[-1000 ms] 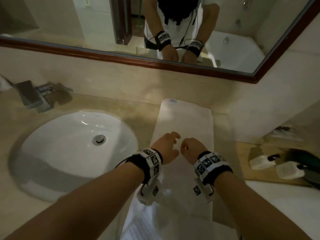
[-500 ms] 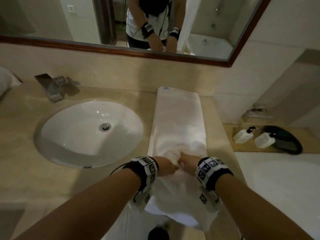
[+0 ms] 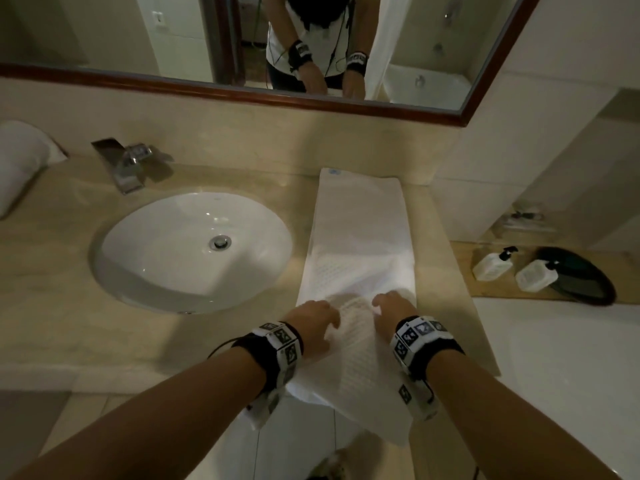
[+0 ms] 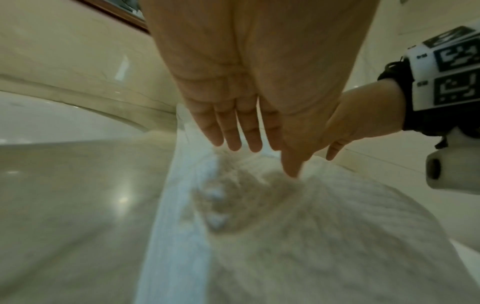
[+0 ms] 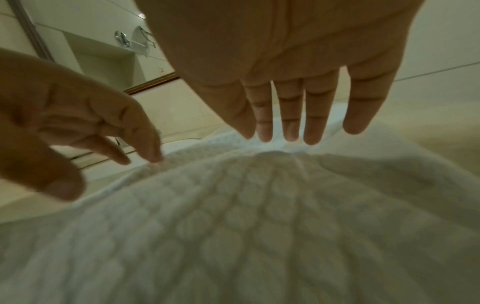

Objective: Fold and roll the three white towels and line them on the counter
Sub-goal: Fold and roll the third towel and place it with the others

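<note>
A white waffle-textured towel, folded into a long strip, lies on the counter right of the sink. It runs from the back wall to the front edge, and its near end hangs over that edge. My left hand and right hand rest on it near the front, a hand's width apart, with a raised ruck of cloth between them. In the left wrist view the left hand has straight fingers, thumb tip on the towel. The right hand holds straight fingers at the towel. Neither hand grips the cloth.
The white oval sink and a metal faucet lie to the left. A white bundle, perhaps another towel, sits at the far left. A mirror spans the back wall. Two pump bottles and a dark dish sit on a low shelf to the right.
My hands came back toward the front edge, met at the towel's middle, then spread apart sideways over it. The camera has tilted down and back.
</note>
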### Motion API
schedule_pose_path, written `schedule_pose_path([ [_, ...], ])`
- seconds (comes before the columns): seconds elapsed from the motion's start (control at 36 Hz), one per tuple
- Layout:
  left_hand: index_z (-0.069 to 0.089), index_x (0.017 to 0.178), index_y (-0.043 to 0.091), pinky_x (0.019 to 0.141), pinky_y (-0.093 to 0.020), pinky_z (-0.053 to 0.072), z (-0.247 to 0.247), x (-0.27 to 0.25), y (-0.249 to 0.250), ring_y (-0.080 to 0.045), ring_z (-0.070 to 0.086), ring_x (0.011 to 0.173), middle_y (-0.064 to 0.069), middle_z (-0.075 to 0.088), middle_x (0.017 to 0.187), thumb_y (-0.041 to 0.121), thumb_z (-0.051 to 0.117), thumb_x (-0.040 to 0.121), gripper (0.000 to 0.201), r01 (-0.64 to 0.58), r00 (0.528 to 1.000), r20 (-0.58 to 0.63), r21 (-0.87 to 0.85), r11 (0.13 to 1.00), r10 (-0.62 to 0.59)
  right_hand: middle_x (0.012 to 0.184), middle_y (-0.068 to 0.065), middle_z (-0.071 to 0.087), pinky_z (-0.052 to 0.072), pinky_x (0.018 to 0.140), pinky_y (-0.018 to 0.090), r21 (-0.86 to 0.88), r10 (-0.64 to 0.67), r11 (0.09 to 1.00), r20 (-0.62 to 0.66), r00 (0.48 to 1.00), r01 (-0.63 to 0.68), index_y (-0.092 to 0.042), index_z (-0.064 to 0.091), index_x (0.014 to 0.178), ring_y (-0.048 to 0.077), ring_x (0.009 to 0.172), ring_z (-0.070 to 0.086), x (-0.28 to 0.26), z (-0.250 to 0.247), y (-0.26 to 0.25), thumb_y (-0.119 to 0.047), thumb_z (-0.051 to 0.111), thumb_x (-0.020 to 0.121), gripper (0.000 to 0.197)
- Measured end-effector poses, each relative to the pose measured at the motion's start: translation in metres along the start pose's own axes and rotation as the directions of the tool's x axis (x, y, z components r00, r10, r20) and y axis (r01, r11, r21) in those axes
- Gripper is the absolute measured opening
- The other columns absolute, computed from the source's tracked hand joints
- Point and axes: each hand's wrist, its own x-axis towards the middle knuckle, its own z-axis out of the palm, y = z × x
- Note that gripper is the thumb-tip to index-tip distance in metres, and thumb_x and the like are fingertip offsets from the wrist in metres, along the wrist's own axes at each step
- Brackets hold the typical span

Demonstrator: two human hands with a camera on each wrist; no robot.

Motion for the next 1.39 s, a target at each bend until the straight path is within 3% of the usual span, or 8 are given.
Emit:
schedule_pose_path([
  [0.17,-0.003,0.153,0.022,0.119,-0.047,-0.001,0.032,0.0,0.005,-0.031,-0.015,0.146,-0.005,-0.015,0.159,0.067,0.071,0.067,0.122,-0.087,0.98,0.196,0.218,0.972,0.044,0.147,0.013,0.026,0.027,0.112,0.036,-0.065,0.004,0.998,0.104,0.995,0.002,-0.004,0.035,0.137,0.029,0.138,0.027,-0.007,0.016,0.013,-0.018,0.046,0.093,0.047],
  [0.31,-0.006,0.153,0.03,0.118,-0.047,-0.005,0.036,0.011,0.003,-0.027,-0.024,0.144,-0.001,-0.023,0.158,0.081,0.044,0.076,0.105,-0.016,0.98,0.197,0.155,0.988,-0.015,0.156,0.015,-0.021,0.002,0.12,0.039,-0.059,0.02,0.998,0.249,0.968,-0.005,-0.006,-0.009,0.15,0.03,0.145,-0.016,-0.001,0.028,0.018,-0.033,0.046,0.096,0.081],
  [0.75,-0.002,0.148,0.047,0.116,-0.053,-0.004,-0.006,0.109,-0.01,-0.032,-0.022,0.144,-0.002,-0.023,0.158,0.081,0.036,0.079,0.086,0.092,0.989,0.093,0.191,0.977,-0.112,0.159,0.016,-0.002,0.005,0.12,0.043,-0.003,-0.125,0.992,0.117,0.985,0.126,-0.005,0.015,0.15,0.033,0.147,-0.002,0.1,-0.027,0.048,-0.031,0.039,0.099,0.063],
  [0.92,-0.004,0.147,0.05,0.116,-0.053,-0.002,-0.019,0.139,-0.018,-0.031,-0.019,0.145,0.0,-0.02,0.159,0.081,0.035,0.078,0.085,0.15,0.986,0.039,0.224,0.963,-0.163,0.159,0.009,0.009,0.007,0.116,0.028,0.252,-0.164,0.959,0.107,0.981,0.132,-0.01,0.028,0.148,0.021,0.147,0.008,0.112,-0.058,0.066,-0.024,0.049,0.098,0.056],
  [1.03,-0.005,0.147,0.05,0.116,-0.055,-0.001,-0.027,0.144,-0.012,-0.032,-0.02,0.145,0.001,-0.022,0.158,0.079,0.036,0.08,0.083,0.187,0.976,0.076,0.2,0.962,-0.205,0.137,0.014,0.047,0.034,0.102,0.03,0.404,-0.096,0.91,-0.016,0.995,0.094,-0.007,0.05,0.133,0.03,0.127,0.045,0.101,-0.06,0.082,-0.013,0.056,0.093,0.041],
  [1.17,0.003,0.148,0.047,0.114,-0.061,0.005,-0.036,0.134,0.003,-0.037,-0.015,0.145,0.001,-0.019,0.159,0.07,0.041,0.086,0.077,0.245,0.96,0.115,0.095,0.965,-0.255,0.096,0.004,0.059,0.048,0.085,0.037,0.442,0.092,0.892,0.025,0.995,-0.093,-0.023,0.055,0.089,0.026,0.094,0.058,0.07,-0.049,0.109,-0.029,0.057,0.081,0.01],
  [1.25,0.014,0.15,0.036,0.113,-0.063,0.01,-0.036,0.126,0.008,-0.036,-0.009,0.146,0.003,-0.018,0.159,0.066,0.044,0.087,0.076,0.265,0.957,0.116,0.023,0.964,-0.266,0.086,0.005,0.056,0.045,0.079,0.034,0.413,0.105,0.901,0.082,0.991,-0.13,-0.017,0.053,0.077,0.028,0.091,0.057,0.047,-0.039,0.113,-0.014,0.056,0.083,0.008],
  [1.39,0.032,0.141,0.022,0.102,-0.051,0.038,-0.032,0.11,0.012,-0.033,0.036,0.13,-0.005,0.035,0.143,0.055,0.059,0.081,0.073,0.259,0.966,-0.004,0.001,0.966,-0.259,0.101,0.007,0.062,0.05,0.089,0.041,0.527,0.078,0.825,0.255,0.964,-0.206,-0.019,0.058,0.096,0.03,0.101,0.058,0.009,-0.032,0.105,-0.017,0.064,0.058,0.039],
])
